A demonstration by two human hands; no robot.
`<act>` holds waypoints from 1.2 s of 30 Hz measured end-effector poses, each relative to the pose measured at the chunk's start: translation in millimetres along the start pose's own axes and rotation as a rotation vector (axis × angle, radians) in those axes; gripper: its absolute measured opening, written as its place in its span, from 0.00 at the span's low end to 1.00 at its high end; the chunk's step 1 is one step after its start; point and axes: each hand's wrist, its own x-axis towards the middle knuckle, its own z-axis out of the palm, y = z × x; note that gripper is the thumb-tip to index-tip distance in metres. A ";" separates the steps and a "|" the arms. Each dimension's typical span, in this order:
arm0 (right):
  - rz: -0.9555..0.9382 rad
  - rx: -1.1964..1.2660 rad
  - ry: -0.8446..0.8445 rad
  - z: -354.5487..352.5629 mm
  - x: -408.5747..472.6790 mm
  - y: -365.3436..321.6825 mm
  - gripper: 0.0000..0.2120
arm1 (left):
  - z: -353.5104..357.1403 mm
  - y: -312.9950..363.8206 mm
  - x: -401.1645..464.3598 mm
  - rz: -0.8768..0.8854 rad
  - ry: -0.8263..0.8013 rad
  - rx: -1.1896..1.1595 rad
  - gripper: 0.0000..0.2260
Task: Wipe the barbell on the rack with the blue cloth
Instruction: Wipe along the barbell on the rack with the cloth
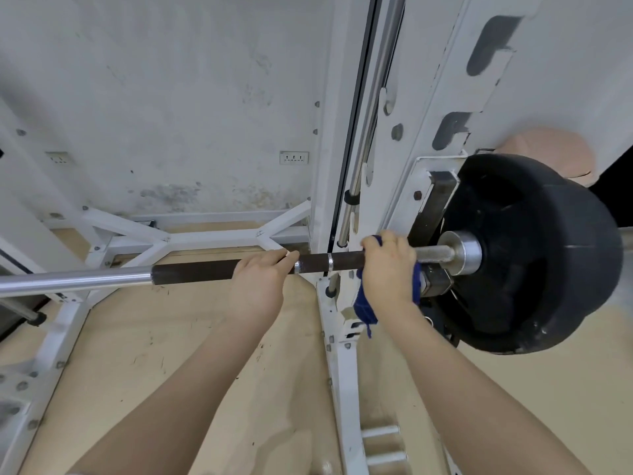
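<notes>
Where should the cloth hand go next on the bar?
Probably slide the right hand, wrapped with the blue cloth around the dark knurled steel barbell, leftward toward the left hand. It sits beside the black round weight plate, so the unwiped shaft lies to its left; the left hand should then shift away.

Bright, even indoor light, soft shadows, strong wide-angle bending and blur toward edges.

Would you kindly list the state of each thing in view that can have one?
barbell: resting level on the rack, loaded.
blue cloth: wrapped round the bar, tail hanging.
right hand: gripping the cloth on the bar.
left hand: holding the bare bar.
black plate: mounted on the sleeve.
</notes>
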 end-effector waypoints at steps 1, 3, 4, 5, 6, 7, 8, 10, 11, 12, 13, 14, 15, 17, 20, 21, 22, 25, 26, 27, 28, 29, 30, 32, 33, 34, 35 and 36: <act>-0.034 0.042 -0.006 1.2 -3.0 -8.0 0.17 | -0.6 1.2 -0.1 -0.003 -0.009 0.002 0.27; -0.111 0.119 -0.035 -0.7 -5.6 -10.9 0.19 | -0.4 0.2 0.6 -0.003 -0.009 0.002 0.26; -0.144 0.144 -0.065 -3.7 -4.8 -5.6 0.20 | 0.6 -1.6 0.9 -0.001 -0.009 0.002 0.27; -0.169 0.138 -0.088 -5.5 -3.2 1.4 0.20 | 1.3 -2.9 0.9 0.001 -0.010 0.008 0.27; -0.168 0.106 -0.093 -7.7 -1.2 8.0 0.20 | 2.6 -4.2 0.8 0.010 -0.005 0.018 0.27; -0.122 0.079 -0.080 -10.0 0.6 12.1 0.20 | 2.5 -4.2 0.1 0.021 -0.003 0.022 0.28; -0.049 0.080 -0.052 -11.2 1.5 11.0 0.20 | 2.6 -4.3 -1.3 0.030 0.012 0.023 0.28; 0.080 0.227 0.001 -11.7 1.4 -12.8 0.16 | 2.7 -5.5 -2.9 0.020 0.029 0.024 0.26; 0.111 0.355 0.022 -12.0 -0.3 -32.8 0.14 | 2.0 -6.6 -2.7 0.018 0.034 0.024 0.27; 0.110 0.476 0.027 -10.7 -2.4 -54.3 0.13 | -0.6 -7.3 -2.3 0.020 0.024 0.027 0.28; 0.076 0.558 0.019 -9.7 -4.6 -73.3 0.13 | -5.4 -7.7 -2.0 0.019 -0.012 0.010 0.29; 0.026 0.581 0.004 -8.9 -6.2 -87.1 0.12 | -11.3 -7.6 -1.6 0.018 -0.046 -0.030 0.30; -0.022 0.562 -0.015 -8.4 -7.1 -93.6 0.12 | -17.3 -7.7 -1.5 0.015 -0.086 -0.062 0.30; -0.073 0.458 -0.029 -6.2 -4.1 -86.3 0.12 | -21.8 -14.9 -4.6 -0.008 -0.114 -0.081 0.30; 0.038 0.304 0.123 1.8 -5.9 -65.4 0.12 | -34.9 -41.3 -15.1 -0.074 -0.098 -0.021 0.28; 0.086 0.299 0.165 4.7 -8.6 -69.2 0.13 | -36.9 -54.9 -18.7 -0.103 -0.101 0.005 0.26; 0.121 0.303 0.182 6.7 -9.5 -80.0 0.13 | -39.1 -68.1 -22.0 -0.127 -0.101 0.020 0.24; 0.060 0.265 0.182 12.6 -13.1 -140.1 0.13 | -46.7 -99.1 -31.9 -0.159 -0.068 0.048 0.23; -0.013 0.241 0.191 14.2 -16.8 -161.8 0.11 | -49.9 -106.7 -34.8 -0.173 -0.076 0.064 0.24; -0.098 0.227 0.194 13.5 -21.1 -180.1 0.10 | -54.2 -112.8 -36.6 -0.189 -0.087 0.075 0.25; -0.198 0.223 0.173 12.8 -24.3 -192.7 0.08 | -58.8 -118.3 -38.1 -0.205 -0.098 0.082 0.25; -0.292 0.214 0.125 11.2 -24.6 -198.7 0.08 | -63.1 -123.7 -39.2 -0.217 -0.102 0.082 0.25; -0.339 0.215 0.062 8.9 -21.0 -197.5 0.08 | -67.5 -129.8 -40.4 -0.228 -0.111 0.080 0.24; -0.256 0.198 -0.009 3.7 -10.8 -184.9 0.09 | -75.4 -143.6 -44.9 -0.238 -0.141 0.077 0.23; -0.152 0.191 0.000 2.9 -5.9 -177.5 0.10 | -78.3 -151.0 -47.6 -0.232 -0.150 0.072 0.22; -0.060 0.191 0.011 2.0 -3.6 -174.0 0.12 | -80.8 -158.0 -50.3 -0.215 -0.156 0.062 0.21; 0.010 0.204 0.001 -0.8 -4.5 -178.1 0.13 | -83.0 -164.0 -51.9 -0.188 -0.158 0.048 0.19; 0.024 0.222 0.005 -1.4 -7.4 -190.4 0.13 | -85.3 -169.1 -52.5 -0.158 -0.160 0.032 0.17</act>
